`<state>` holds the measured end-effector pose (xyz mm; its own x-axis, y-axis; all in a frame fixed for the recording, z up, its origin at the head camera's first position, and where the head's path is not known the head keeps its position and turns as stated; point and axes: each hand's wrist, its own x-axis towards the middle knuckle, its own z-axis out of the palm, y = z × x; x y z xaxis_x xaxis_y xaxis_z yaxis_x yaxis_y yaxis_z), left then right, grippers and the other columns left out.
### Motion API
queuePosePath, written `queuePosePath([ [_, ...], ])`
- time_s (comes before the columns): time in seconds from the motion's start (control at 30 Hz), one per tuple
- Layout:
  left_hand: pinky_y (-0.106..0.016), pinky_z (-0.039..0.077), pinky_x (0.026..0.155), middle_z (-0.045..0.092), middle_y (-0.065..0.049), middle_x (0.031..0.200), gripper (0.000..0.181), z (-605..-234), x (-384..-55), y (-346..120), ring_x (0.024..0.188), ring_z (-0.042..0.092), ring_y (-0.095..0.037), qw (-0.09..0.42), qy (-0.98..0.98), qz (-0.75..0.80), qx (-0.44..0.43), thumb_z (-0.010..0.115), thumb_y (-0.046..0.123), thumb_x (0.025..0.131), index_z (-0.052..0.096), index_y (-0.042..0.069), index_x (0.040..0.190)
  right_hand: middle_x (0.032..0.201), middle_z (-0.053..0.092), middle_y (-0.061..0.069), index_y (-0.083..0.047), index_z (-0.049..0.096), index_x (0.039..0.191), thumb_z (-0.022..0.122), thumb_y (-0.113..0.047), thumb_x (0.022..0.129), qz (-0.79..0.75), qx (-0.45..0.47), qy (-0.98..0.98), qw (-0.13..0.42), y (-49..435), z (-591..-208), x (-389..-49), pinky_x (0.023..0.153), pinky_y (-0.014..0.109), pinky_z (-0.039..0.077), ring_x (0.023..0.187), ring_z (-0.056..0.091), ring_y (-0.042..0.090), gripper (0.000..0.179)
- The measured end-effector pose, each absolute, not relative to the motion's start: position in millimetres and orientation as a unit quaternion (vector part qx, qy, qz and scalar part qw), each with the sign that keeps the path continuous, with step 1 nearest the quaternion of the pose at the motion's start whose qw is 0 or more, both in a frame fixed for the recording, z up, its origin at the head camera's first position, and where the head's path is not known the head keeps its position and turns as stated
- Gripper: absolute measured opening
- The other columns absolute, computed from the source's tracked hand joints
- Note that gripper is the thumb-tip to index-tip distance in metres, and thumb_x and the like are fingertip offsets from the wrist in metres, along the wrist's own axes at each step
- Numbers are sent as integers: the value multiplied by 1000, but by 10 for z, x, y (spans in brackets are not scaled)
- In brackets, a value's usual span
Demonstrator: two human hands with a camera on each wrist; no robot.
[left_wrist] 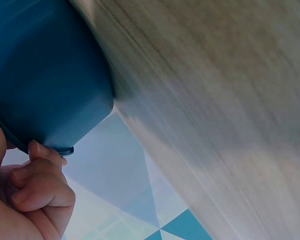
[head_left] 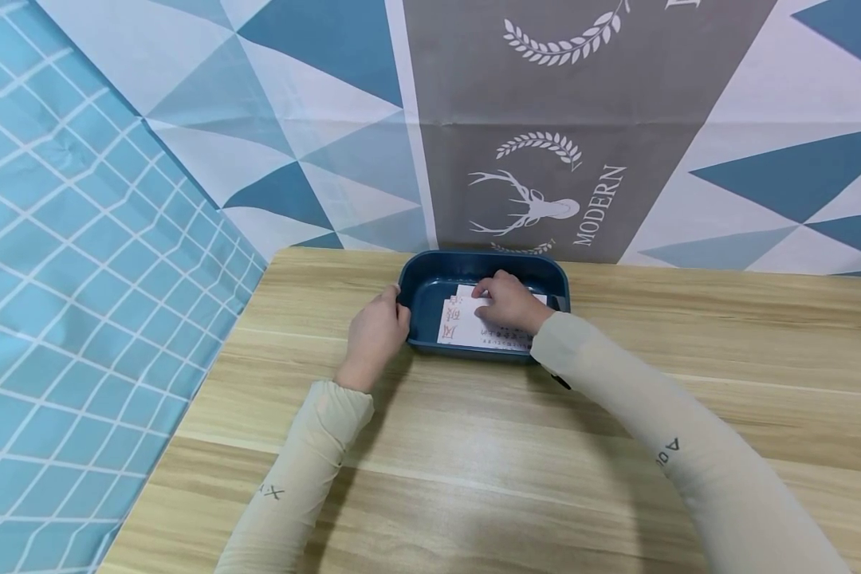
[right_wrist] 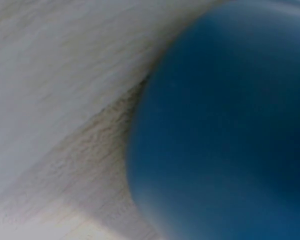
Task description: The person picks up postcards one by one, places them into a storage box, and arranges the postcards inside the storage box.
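A dark blue rectangular bin (head_left: pixel 425 307) with rounded corners stands on the table against the wall. At its left end my left hand (head_left: pixel 378 331) grips the rim; in the left wrist view, curled fingers (left_wrist: pixel 42 192) meet the rim under the bin's smooth side (left_wrist: pixel 50 85). My right hand (head_left: pixel 511 303) reaches inside and pinches a white printed card (head_left: pixel 466 325) at its upper edge, thumb on the printed face. Red and black writing shows on this card, and another white one (head_left: pixel 464 290) peeks out behind it. The bin's outer side (right_wrist: pixel 220 130) fills much of the right wrist view, hiding that hand.
The wooden table (head_left: pixel 430 454) has light grain and extends to both sides and toward me. Behind the bin rises a wall covering (head_left: pixel 344 88) with blue and white triangles and a grey deer panel. A blue checked sheet (head_left: pixel 79 279) borders the table's left edge.
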<state>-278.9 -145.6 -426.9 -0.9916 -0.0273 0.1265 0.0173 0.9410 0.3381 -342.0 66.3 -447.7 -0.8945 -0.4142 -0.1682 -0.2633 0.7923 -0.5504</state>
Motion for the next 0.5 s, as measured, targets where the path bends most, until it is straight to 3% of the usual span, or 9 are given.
queuePosePath([
  [0.5, -44, 53, 80, 65, -18, 114, 38, -4257, -2785, -1449, 88, 66, -28, 65, -985, -162, -1, 49, 17, 93, 53, -1, 126, 101, 52, 9, -9, 66, 109, 66, -31, 85, -259, -163, 944, 120, 699, -4408, -3345, 85, 38, 37, 95, 43, 24, 32],
])
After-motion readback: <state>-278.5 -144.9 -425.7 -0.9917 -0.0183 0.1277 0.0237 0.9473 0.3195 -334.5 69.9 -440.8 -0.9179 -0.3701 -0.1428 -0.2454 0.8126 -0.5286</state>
